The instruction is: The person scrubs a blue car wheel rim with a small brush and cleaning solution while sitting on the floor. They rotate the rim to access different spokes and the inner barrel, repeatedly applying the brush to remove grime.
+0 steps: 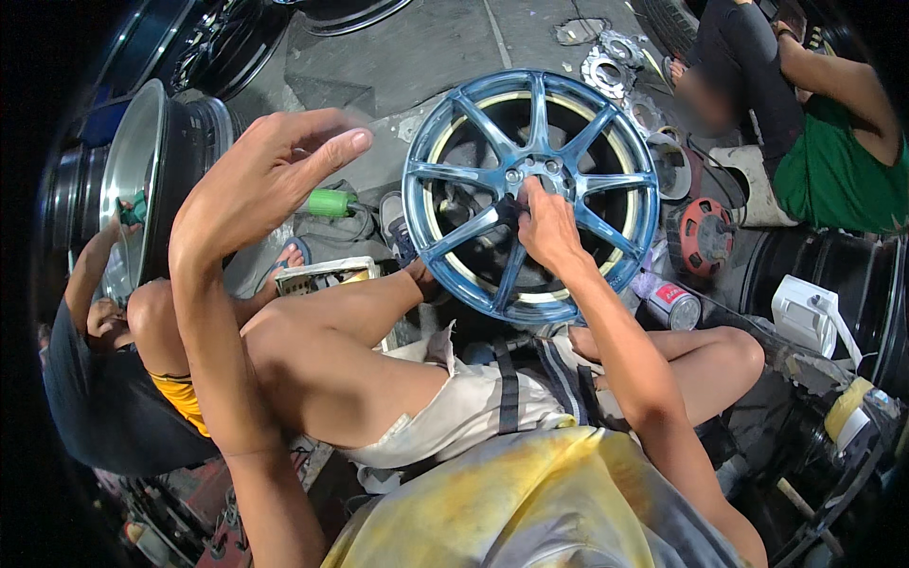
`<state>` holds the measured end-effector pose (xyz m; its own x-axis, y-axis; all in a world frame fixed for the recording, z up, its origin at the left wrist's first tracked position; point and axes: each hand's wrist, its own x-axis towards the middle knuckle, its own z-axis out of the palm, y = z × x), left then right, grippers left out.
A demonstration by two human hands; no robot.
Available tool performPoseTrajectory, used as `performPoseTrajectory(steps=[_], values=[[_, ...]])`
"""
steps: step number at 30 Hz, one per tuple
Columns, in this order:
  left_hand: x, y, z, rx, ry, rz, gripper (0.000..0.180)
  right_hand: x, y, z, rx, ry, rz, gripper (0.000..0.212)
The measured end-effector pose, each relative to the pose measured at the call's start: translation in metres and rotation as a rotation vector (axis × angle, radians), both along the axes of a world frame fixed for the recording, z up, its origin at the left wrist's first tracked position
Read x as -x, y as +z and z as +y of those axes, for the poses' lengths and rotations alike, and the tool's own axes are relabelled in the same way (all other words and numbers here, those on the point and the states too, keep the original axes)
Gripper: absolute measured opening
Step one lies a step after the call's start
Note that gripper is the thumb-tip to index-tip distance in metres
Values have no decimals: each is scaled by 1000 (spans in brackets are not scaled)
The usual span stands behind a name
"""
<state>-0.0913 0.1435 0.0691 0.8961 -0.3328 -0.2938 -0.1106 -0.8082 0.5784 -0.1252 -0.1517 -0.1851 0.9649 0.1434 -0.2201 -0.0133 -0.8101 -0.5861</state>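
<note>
A blue multi-spoke car wheel rim stands face-up between my legs, with a pale ring inside its edge. Over its hub, my right hand is closed with the index finger pointing onto the centre by the bolt holes. A small black piece, cloth-like, pokes out from under those fingers on a lower-left spoke. My left hand is lifted in the air left of the rim, touching nothing. Its thumb is stretched out, apart from loosely bent fingers, whose tips are blurred.
A person at left holds a green cloth against a silver rim. Another person in green sits at right. Near me are a green cylindrical tool, a basket, a can, a red round object and a white box.
</note>
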Motion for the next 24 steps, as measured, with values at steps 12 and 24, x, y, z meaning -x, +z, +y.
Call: performPoseTrajectory(steps=[12,24], values=[[-2,-11,4,98,-46,-103,51,6,-6,-1,-88,18,-167,30],[-1,-9,0,70,-45,-68,47,11,-26,-18,-385,-241,-244,19]])
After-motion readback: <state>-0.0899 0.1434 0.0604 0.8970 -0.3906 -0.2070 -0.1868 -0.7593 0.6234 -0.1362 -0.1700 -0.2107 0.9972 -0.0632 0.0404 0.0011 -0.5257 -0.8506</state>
